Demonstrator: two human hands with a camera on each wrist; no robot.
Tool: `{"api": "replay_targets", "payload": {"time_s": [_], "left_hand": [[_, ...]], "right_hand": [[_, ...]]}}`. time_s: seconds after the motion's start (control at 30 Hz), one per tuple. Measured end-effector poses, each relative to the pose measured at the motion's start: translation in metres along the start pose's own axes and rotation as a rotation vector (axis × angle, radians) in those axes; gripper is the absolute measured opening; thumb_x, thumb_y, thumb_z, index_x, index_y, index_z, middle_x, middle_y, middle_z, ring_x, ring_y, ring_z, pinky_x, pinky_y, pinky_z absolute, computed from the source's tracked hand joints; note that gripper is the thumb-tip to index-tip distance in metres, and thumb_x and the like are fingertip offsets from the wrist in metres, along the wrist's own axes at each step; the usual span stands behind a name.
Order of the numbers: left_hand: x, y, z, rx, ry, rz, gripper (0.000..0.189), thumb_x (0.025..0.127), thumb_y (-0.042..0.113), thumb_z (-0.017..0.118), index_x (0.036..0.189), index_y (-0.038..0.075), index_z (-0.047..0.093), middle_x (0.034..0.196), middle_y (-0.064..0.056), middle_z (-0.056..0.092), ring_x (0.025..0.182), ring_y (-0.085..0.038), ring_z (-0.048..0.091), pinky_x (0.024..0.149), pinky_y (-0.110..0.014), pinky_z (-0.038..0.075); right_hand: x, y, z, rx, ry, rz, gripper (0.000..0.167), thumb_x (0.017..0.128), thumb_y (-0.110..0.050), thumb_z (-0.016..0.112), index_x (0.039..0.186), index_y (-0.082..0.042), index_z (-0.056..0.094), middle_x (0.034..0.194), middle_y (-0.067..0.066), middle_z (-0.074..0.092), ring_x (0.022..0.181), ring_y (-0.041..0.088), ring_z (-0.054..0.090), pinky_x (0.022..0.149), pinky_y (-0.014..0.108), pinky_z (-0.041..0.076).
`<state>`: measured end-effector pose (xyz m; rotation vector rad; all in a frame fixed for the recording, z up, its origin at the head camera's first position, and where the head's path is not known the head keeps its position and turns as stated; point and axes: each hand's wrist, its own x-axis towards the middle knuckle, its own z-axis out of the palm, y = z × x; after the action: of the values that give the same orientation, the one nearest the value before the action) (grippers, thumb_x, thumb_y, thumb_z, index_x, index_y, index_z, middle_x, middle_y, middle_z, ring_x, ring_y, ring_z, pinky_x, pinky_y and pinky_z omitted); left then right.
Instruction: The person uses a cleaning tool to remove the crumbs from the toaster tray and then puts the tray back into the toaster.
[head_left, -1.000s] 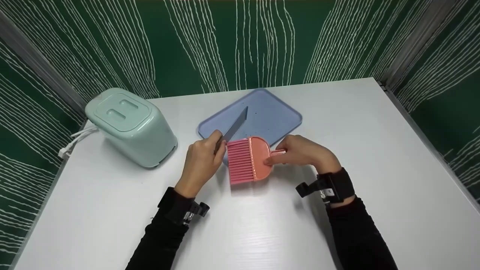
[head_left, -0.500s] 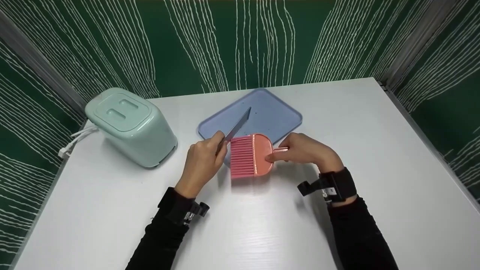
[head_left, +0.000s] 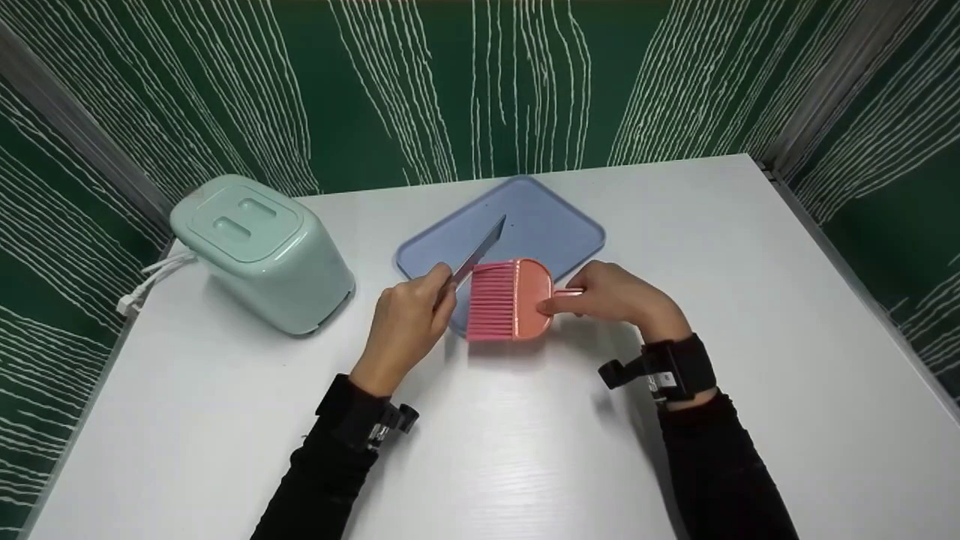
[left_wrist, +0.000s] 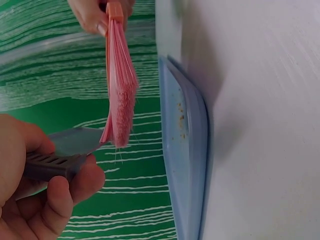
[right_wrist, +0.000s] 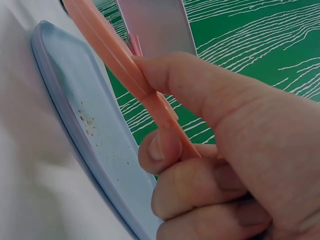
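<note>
My left hand (head_left: 405, 322) grips a knife (head_left: 484, 246) by its dark slotted handle (left_wrist: 52, 164). The blade points away over the blue tray (head_left: 551, 206). With thumb and curled fingers, my right hand (head_left: 619, 300) holds a small orange brush (head_left: 534, 300) by its short handle. Its pink bristles (left_wrist: 121, 95) hang against or very near the blade; exact contact is hard to tell. Both tools are held above the tray's near corner. Small brown crumbs (right_wrist: 87, 120) lie on the tray.
A mint-green toaster (head_left: 277, 255) stands at the left of the white table (head_left: 480, 465), its white cord and plug (head_left: 135, 300) at the table's left edge. Green walls with white streaks enclose the back and sides.
My right hand has moved the brush slightly up and to the right, along the blade. The knife tip has shifted a little to the right; my left hand is almost still.
</note>
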<state>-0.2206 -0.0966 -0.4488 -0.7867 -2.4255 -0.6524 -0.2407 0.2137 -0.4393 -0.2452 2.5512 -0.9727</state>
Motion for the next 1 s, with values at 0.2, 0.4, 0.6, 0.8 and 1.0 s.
{"api": "replay_targets", "payload": {"time_s": [0.2,0.4,0.6,0.8,1.0], "left_hand": [[-0.0001,-0.0007,0.0005,0.008,0.004,0.004,0.010,0.105,0.007,0.064,0.096,0.005,0.061,0.067,-0.005,0.066,0.055,-0.010,0.045,0.048,-0.030,0.042],[-0.0003,-0.0010,0.0013,0.022,0.009,0.011,0.010,0.105,0.007,0.064,0.095,0.006,0.061,0.067,-0.005,0.066,0.054,-0.011,0.048,0.048,-0.031,0.045],[0.0002,0.0006,0.0002,0.024,0.012,0.023,0.010,0.104,0.007,0.064,0.095,0.006,0.061,0.066,-0.005,0.064,0.053,-0.012,0.047,0.046,-0.033,0.043],[0.0002,0.0004,0.0013,0.029,0.021,0.036,0.010,0.104,0.006,0.064,0.094,0.006,0.062,0.064,-0.004,0.061,0.054,-0.011,0.044,0.046,-0.031,0.042],[-0.0006,-0.0005,0.0027,0.048,0.038,0.064,0.012,0.103,0.004,0.064,0.092,0.006,0.058,0.061,-0.002,0.055,0.054,-0.009,0.038,0.045,-0.029,0.038]], "right_hand": [[0.0005,0.0024,-0.0014,0.028,0.045,0.007,0.053,0.088,-0.058,0.079,0.062,-0.022,0.050,0.063,-0.008,0.048,0.068,0.014,0.044,0.059,0.027,0.032],[0.0020,0.0047,-0.0004,0.065,0.083,0.014,0.041,0.089,-0.057,0.079,0.089,-0.016,0.074,0.084,-0.001,0.068,0.087,0.019,0.057,0.076,0.032,0.047],[0.0026,0.0053,-0.0006,0.070,0.094,0.034,0.042,0.091,-0.056,0.078,0.103,-0.016,0.076,0.102,0.007,0.074,0.096,0.021,0.059,0.083,0.034,0.048],[0.0032,0.0057,0.0000,0.088,0.107,0.050,0.041,0.091,-0.056,0.078,0.109,-0.019,0.076,0.107,0.007,0.077,0.098,0.021,0.064,0.084,0.034,0.050],[0.0045,0.0079,0.0005,0.070,0.144,0.076,0.045,0.089,-0.058,0.079,0.071,-0.022,0.058,0.084,0.000,0.070,0.082,0.017,0.057,0.072,0.031,0.046]]}}
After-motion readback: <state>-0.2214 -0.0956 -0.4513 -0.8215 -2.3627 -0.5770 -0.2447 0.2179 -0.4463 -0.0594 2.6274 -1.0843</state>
